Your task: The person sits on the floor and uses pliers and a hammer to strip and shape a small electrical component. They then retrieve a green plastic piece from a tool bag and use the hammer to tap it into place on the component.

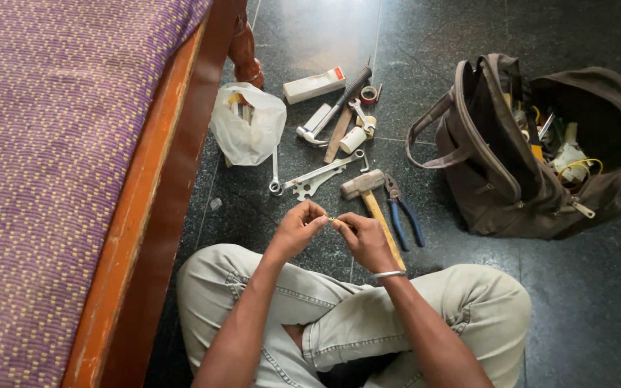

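- Nearest: person sitting cross-legged on the dark floor (598,309) in light trousers, both forearms reaching out over the knees.
- Left hand (297,228) and right hand (363,238) meet just past the knees, fingertips pinched together on 1 tiny metal piece (332,220). It's too small to tell what it is. Both grips are closed tight around it, and there's a silver bangle (389,274) on the right wrist.
- Just beyond the hands: a wooden-handled hammer (368,194), its handle running under the right hand, with blue-handled pliers (402,213) right beside it.
- A bit further, left of the hammer head: 2 wrenches (315,176) lying together.
- Further still: a white plastic bag (248,123) near the bed leg, then a loose pile of tools and tape rolls (348,115), plus a white box (314,85) at the far end.
- Right side: an open brown tool bag (497,165) stuffed with gear.
- Left side: a bed (52,144) with a purple cover and orange wooden frame.
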